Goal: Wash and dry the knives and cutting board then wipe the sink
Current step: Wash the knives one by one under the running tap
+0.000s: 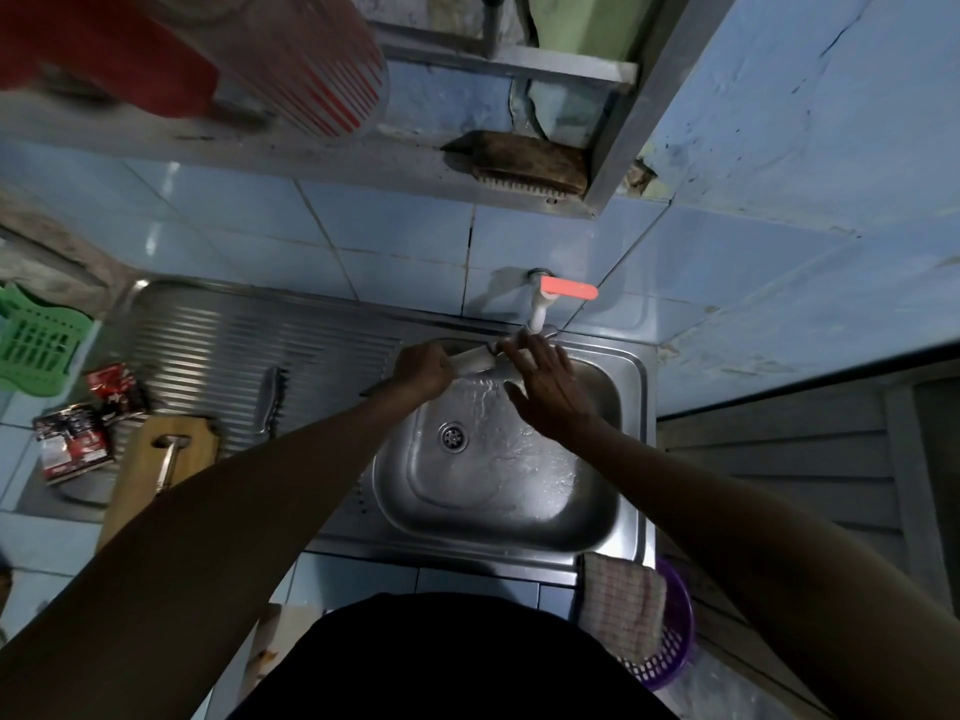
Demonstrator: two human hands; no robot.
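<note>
My left hand [422, 370] grips a knife [471, 359] over the steel sink [631, 407], just under the white tap [537, 317]. Its pale part lies between my hands, and a dark end pokes out behind my left wrist. My right hand [545, 387] has straight fingers laid against the knife's far end. Water runs down into the basin around the drain [453, 437]. A second knife [272, 402] lies on the ribbed drainboard. The wooden cutting board [156, 459] sits at the drainboard's near left, partly hidden by my left forearm.
The tap has an orange-red lever [569, 289]. A checked cloth [621, 600] hangs at the sink's near right corner over a purple basket [675, 631]. A green basket [39, 345] and sachets [78, 439] sit far left. A scrubbing brush [519, 163] rests on the ledge above.
</note>
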